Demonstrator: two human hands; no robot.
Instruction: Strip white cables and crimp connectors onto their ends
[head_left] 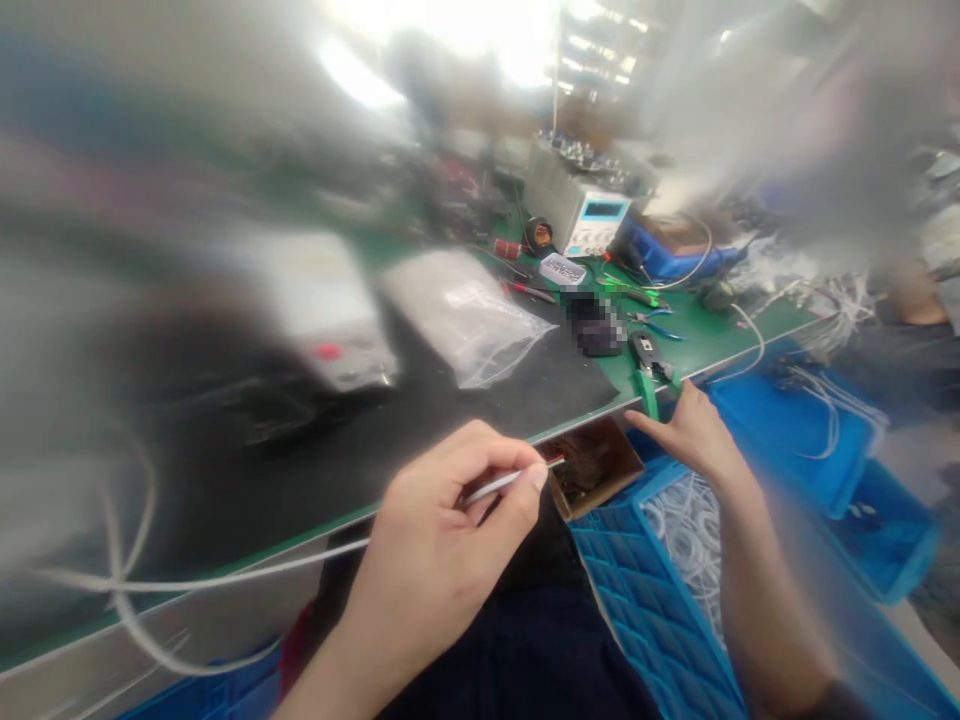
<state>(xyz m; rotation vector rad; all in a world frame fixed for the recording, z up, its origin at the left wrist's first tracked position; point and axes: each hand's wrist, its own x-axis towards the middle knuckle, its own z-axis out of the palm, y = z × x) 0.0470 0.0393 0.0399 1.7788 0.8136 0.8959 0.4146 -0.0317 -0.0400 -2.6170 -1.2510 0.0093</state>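
My left hand (pixel 442 540) is closed in a pinch on a thin white cable (pixel 225 578) near its stripped end, just below the bench edge. The cable trails left across the bench front and loops down. My right hand (pixel 694 430) reaches out to the green-handled crimping pliers (pixel 646 372) lying at the bench edge; its fingers touch the handles, partly curled. A small brown cardboard box (pixel 596 465) sits under the bench edge between my hands.
A green bench (pixel 705 335) carries a black mat (pixel 450 420), a clear plastic bag (pixel 469 310), a white box (pixel 315 300), a power supply (pixel 581 205) and hand tools. Blue crates (pixel 652 600) with white cables stand at the right. Another person's arm (pixel 911 300) is far right.
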